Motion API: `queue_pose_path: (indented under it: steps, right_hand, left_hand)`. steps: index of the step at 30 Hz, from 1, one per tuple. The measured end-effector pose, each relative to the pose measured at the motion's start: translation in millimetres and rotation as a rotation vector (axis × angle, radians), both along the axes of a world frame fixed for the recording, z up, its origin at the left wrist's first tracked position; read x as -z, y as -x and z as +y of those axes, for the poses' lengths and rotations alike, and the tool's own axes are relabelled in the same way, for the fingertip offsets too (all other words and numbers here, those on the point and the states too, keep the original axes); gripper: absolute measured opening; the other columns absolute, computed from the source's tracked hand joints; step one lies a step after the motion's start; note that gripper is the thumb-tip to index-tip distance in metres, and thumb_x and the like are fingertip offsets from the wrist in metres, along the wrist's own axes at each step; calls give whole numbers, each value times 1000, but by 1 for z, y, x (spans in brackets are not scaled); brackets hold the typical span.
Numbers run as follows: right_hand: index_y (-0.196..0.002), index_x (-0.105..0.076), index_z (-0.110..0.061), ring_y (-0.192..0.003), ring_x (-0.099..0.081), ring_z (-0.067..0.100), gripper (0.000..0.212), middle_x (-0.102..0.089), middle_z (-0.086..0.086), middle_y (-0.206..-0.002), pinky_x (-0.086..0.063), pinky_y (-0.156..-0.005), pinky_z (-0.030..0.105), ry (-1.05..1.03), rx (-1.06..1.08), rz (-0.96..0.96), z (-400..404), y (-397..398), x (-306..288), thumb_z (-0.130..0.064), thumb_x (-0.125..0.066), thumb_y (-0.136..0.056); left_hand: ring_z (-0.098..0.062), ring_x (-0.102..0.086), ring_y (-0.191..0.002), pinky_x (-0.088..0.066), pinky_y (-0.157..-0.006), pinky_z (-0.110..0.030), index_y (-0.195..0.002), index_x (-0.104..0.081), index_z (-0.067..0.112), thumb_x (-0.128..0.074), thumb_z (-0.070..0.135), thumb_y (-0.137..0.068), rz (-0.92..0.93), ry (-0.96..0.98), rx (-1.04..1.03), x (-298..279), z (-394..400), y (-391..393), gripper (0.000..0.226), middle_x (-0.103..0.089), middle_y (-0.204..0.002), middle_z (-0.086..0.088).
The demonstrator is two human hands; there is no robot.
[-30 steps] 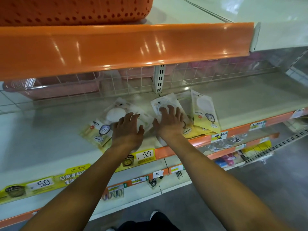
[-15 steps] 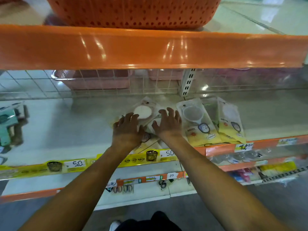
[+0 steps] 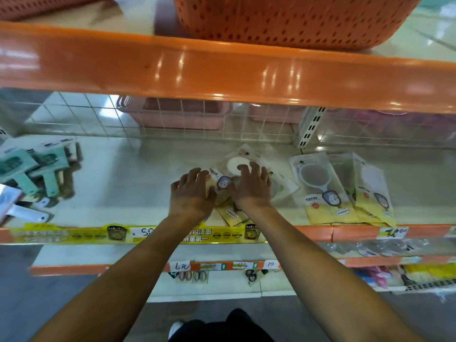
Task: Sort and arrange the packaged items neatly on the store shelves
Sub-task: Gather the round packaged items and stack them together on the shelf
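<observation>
While pressed flat under the spread left hand (image 3: 191, 193) and right hand (image 3: 251, 186), clear-and-yellow packets (image 3: 223, 183) lie loosely fanned on the shelf (image 3: 128, 183), neater packet stack (image 3: 343, 191) right of the right hand, teal packages (image 3: 32, 166) far left of the left hand, orange shelf lip (image 3: 222, 70) overhanging above.

An orange perforated basket (image 3: 296, 18) stands on the top shelf, above the glossy orange shelf edge (image 3: 222, 70). Behind the white wire grid (image 3: 172, 119) at the back sit pink plastic tubs (image 3: 177, 114). A yellow price strip (image 3: 98, 234) runs along the front of the middle shelf, with a handwritten white label (image 3: 394, 232) further right. Lower down, small white price tags (image 3: 182, 266) line an orange rail, above grey floor (image 3: 49, 304)
</observation>
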State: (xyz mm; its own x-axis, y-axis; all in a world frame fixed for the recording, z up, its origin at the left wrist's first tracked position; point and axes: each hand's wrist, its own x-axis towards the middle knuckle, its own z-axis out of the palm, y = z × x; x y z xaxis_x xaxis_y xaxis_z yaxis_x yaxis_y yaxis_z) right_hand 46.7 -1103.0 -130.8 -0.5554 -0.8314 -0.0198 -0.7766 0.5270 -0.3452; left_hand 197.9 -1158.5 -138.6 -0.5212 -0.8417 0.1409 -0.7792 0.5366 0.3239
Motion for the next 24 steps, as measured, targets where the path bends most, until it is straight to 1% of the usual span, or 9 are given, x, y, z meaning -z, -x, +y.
queue_pose_path:
  steps: [5, 9, 13, 15, 17, 18, 20, 22, 24]
  right_hand:
    - [-143, -40, -24, -144, -14, 40, 56, -25, 8, -155, -20, -115, 51, 5, -9, -19, -9, -9, 2, -42, -51, -91]
    - [-149, -30, -32, -145, -6, 45, 60, -15, 8, -161, -15, -118, 51, -61, -44, -29, -16, -15, 8, -46, -46, -94]
    - [-144, -36, -35, -142, -8, 50, 58, -25, 9, -156, -16, -117, 55, -134, -97, -15, -22, -16, 13, -54, -48, -90]
    - [-134, -48, -31, -141, -16, 46, 54, -37, 7, -147, -16, -116, 56, -127, -149, -35, -25, -13, 12, -61, -46, -89]
    - [-111, -61, -23, -135, -35, 37, 46, -53, 6, -127, -18, -115, 52, -69, -243, -67, -29, -9, 9, -62, -48, -89]
    - [-100, -64, -21, -129, -42, 33, 42, -56, 5, -120, -22, -114, 50, -42, -274, -71, -30, -7, 7, -60, -51, -89]
    - [-91, -67, -19, -122, -45, 33, 42, -57, 6, -118, -33, -107, 48, -14, -278, -63, -32, -6, 5, -58, -57, -86]
    - [-95, -69, -18, -122, -45, 34, 45, -54, 8, -121, -37, -104, 46, -14, -244, -17, -33, -9, 5, -60, -58, -85]
    - [-112, -64, -21, -126, -41, 35, 50, -49, 10, -130, -37, -103, 45, 10, -174, 7, -34, -16, 7, -62, -58, -84]
  left_hand:
    - [-24, -41, -130, -34, -102, -41, -136, -41, 25, -48, 44, -91, -18, 1, -9, 0, -9, -8, 48, -39, -145, 1]
    - [-24, -42, -129, -34, -102, -40, -135, -42, 25, -49, 43, -91, -26, 14, -4, -1, -14, -14, 48, -40, -145, 1]
    - [-25, -41, -131, -34, -104, -41, -136, -41, 24, -49, 43, -92, -43, 16, 6, -3, -21, -17, 48, -38, -147, 0]
    - [-25, -41, -132, -33, -104, -42, -136, -41, 24, -47, 44, -93, -39, 20, 11, -4, -22, -16, 48, -38, -147, 0]
    - [-25, -41, -132, -33, -104, -42, -136, -42, 24, -47, 45, -93, -27, 18, 16, -3, -22, -14, 48, -38, -148, 0]
    - [-25, -41, -132, -33, -105, -42, -136, -42, 24, -47, 45, -93, -23, 12, 20, -3, -22, -12, 48, -38, -148, 0]
    - [-24, -39, -133, -32, -106, -43, -136, -42, 25, -47, 45, -92, -19, -6, 24, -3, -23, -10, 49, -38, -148, 1]
    - [-24, -38, -134, -31, -107, -43, -136, -42, 25, -47, 46, -92, -16, -15, 22, -2, -24, -11, 49, -37, -149, 1]
    - [-23, -38, -134, -31, -107, -43, -136, -42, 26, -47, 45, -93, -8, -12, 17, -2, -26, -14, 48, -37, -149, 1]
